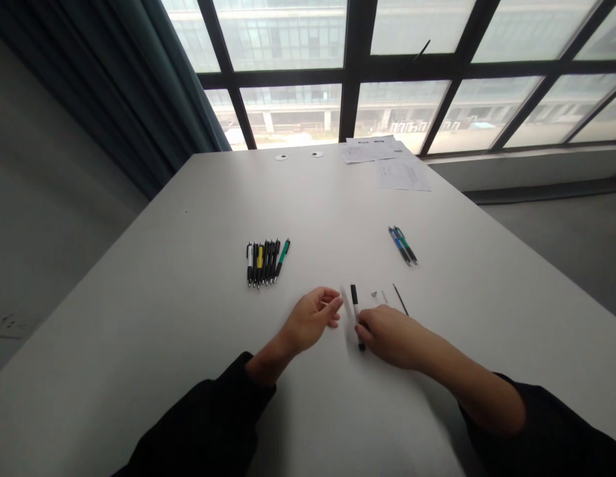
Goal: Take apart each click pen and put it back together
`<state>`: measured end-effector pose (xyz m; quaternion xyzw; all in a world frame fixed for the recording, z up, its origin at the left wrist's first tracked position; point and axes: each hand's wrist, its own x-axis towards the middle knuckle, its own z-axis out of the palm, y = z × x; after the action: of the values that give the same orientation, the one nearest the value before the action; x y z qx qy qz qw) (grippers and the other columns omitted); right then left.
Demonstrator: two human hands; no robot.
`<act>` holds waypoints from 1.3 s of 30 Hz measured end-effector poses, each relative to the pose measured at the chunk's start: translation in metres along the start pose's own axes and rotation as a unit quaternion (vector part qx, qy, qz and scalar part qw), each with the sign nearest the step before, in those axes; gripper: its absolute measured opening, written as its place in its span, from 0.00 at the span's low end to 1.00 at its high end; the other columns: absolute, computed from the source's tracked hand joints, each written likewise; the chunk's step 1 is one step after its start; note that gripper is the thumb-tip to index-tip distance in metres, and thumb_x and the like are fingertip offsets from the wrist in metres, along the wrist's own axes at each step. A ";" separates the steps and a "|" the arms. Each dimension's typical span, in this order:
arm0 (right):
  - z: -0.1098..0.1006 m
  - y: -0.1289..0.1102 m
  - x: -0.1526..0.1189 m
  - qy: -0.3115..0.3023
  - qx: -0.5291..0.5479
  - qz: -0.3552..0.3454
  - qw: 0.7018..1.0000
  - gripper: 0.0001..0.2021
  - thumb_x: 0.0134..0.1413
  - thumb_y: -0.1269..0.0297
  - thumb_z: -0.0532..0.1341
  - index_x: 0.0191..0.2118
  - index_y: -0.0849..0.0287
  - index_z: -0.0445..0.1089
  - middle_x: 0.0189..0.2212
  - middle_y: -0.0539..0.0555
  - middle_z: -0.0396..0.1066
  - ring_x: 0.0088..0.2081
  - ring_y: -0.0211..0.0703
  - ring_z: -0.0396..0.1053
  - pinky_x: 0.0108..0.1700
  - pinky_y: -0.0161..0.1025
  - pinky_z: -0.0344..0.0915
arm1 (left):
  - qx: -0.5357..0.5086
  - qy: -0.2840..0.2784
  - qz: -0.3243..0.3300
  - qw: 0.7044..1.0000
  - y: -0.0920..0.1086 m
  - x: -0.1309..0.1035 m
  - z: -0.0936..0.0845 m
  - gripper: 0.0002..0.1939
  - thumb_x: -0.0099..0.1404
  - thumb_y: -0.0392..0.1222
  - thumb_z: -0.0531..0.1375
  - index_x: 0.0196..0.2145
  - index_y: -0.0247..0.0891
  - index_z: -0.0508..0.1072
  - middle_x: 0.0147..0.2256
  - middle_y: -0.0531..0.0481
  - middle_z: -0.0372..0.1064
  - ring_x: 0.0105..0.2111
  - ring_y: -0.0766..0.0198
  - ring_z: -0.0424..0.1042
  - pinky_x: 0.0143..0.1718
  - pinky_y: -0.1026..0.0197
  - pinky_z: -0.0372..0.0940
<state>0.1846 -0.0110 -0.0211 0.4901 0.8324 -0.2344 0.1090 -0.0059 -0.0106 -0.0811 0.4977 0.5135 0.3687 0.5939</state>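
My left hand [312, 320] is held over the table with thumb and forefinger pinched together; what they hold, if anything, I cannot make out. A pale, blurred strip [346, 301] shows just right of these fingertips. My right hand [390, 334] is closed, its fingertips on a pen [354, 296] with a white body and black ends. Beyond the right knuckles lie a small silvery piece [373, 293], a short thin piece [384, 297] that looks like a spring, and a dark pen refill [400, 299], partly hidden by the hand.
A row of several pens [263, 263], mostly black, lies left of centre, a green pen [283, 257] at its right end. Two pens, one blue [399, 246] and one green [406, 245], rest on the right. Printed papers [403, 175] lie near the window.
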 end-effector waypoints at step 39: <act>0.004 0.117 0.011 0.218 0.103 0.140 0.960 0.16 0.60 0.52 0.57 0.27 0.56 0.68 0.25 0.53 0.74 0.28 0.43 0.67 0.33 0.38 0.57 | 0.272 -0.057 0.130 0.952 0.003 -0.003 -0.003 0.10 0.67 0.44 0.60 0.34 0.35 0.76 0.26 0.52 0.71 0.26 0.66 0.67 0.31 0.65 0.63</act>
<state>0.2806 0.0436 -0.0626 0.6493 0.7306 -0.1889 -0.0944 -0.0089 -0.0124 -0.0778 0.7233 0.4903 0.2598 0.4110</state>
